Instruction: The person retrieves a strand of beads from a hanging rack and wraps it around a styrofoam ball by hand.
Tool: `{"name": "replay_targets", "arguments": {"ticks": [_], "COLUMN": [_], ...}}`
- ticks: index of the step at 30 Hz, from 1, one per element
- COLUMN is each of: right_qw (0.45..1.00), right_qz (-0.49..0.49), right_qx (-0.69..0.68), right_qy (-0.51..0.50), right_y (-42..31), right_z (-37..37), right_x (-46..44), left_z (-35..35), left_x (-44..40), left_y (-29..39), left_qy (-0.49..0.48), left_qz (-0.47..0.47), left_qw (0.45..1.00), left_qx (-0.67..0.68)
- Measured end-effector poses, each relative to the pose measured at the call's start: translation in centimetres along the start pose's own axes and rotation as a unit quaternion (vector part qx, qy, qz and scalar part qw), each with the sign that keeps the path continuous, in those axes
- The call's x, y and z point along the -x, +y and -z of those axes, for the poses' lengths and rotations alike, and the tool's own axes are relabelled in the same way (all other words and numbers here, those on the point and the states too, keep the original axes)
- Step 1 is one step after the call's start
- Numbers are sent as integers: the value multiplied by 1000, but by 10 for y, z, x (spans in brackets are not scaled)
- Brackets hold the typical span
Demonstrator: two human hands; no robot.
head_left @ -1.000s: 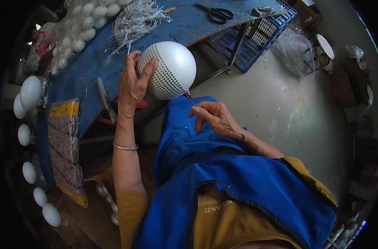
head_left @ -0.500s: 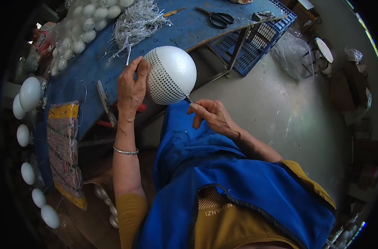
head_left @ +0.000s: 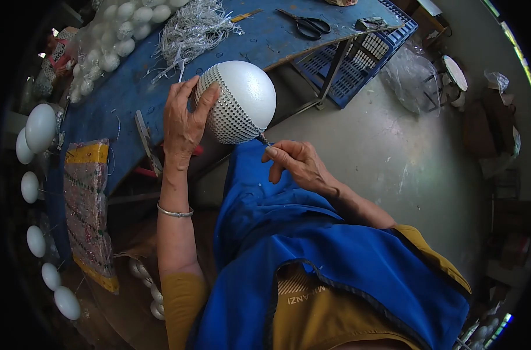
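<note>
A white ball (head_left: pixel 251 90) hangs over the table's front edge, its left and lower part covered by rows of small shiny studs. My left hand (head_left: pixel 185 116) is closed on the ball's left side, thumb over the studs. Below and right of the ball, my right hand (head_left: pixel 297 163) pinches the end of a short dark studded strip (head_left: pixel 264 140) that runs from the ball's underside. The strip's tip is hidden between thumb and forefinger.
The blue table (head_left: pixel 125 87) bears a heap of silvery strands (head_left: pixel 195 29), black scissors (head_left: pixel 307 24) and bagged white balls (head_left: pixel 124 29). A packet (head_left: pixel 88 204) lies left. A blue crate (head_left: pixel 370 58) stands behind the table leg. Another person (head_left: pixel 58 58) is far left.
Against a second ago, my right hand is nearer the ball and less strip shows between them. The ball dipped slightly, then rose, and my left thumb has shifted back over the studs.
</note>
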State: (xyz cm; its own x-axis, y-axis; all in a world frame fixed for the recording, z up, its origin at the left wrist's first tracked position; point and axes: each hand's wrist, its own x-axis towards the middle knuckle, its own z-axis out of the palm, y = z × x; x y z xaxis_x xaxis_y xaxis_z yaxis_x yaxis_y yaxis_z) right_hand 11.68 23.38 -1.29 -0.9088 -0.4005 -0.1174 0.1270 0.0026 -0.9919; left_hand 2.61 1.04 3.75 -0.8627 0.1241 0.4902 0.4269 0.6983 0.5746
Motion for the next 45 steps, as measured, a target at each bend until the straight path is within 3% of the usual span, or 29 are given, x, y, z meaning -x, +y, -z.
{"name": "replay_targets", "arguments": {"ticks": [3,18,24,28,32,34,37,45], "right_qw": [1000,1000,1000,999,999,1000,999,999], "right_qz": [3,14,10,20,24,6,20,39], "right_qx": [-2,2,-9,-23,-45,12,-19,-21], "right_qy": [2,11,14,17,14,26,26,23], "right_y": [0,-1,3,-2,-5,-5,3,5], "right_z": [-1,3,4,7,9,12,11,11], "right_x": [-2,2,5,11,14,10,7,-9], "left_z": [-1,-3,1,1,-1,-3,-6,-3], "left_x": [1,0,5,0,0,0,1,-2], "left_y": [15,6,1,3,8,2,-8,4], "left_qy": [28,-7,-50,-65,-41,-50,13,-22], "left_qz": [68,123,78,100,115,120,49,119], "left_qw": [997,992,995,992,988,987,999,990], "left_qx": [38,36,38,33,97,99,17,75]}}
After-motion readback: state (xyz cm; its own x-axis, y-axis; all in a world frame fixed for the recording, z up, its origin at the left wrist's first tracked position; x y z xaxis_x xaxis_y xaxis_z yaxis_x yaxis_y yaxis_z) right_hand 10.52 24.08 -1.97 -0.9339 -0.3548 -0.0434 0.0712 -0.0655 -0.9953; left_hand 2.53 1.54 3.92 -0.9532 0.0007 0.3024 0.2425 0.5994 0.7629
